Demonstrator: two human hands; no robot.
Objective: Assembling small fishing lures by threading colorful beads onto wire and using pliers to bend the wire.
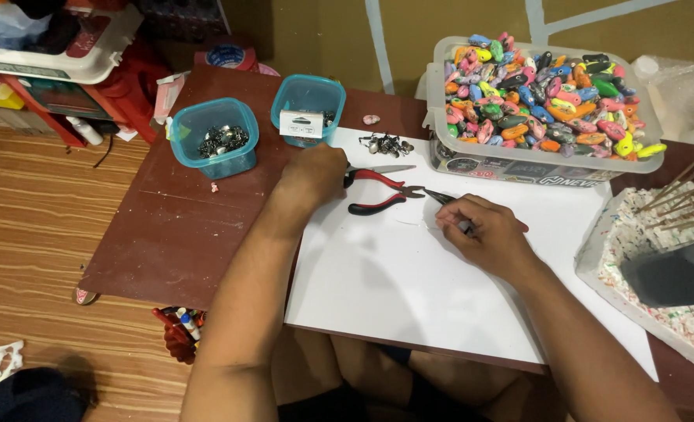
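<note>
Your right hand (489, 230), fingers curled and pinching a thin dark-tipped tool (443, 198), rests knuckles-up on the white sheet (394, 281); what the tip grips is too small to tell. Just left of that tip lie the red-handled pliers (378, 191). Your left hand (313, 172) reaches forward with the wrist turned in, its fingers hidden, so their grip cannot be told. This looks like a small assembly step; the next move calls for steady fingertips. Beyond lie small metal fittings (386, 144), two teal tubs (214, 137) and a clear bin of multicoloured beads (542, 101).
</note>
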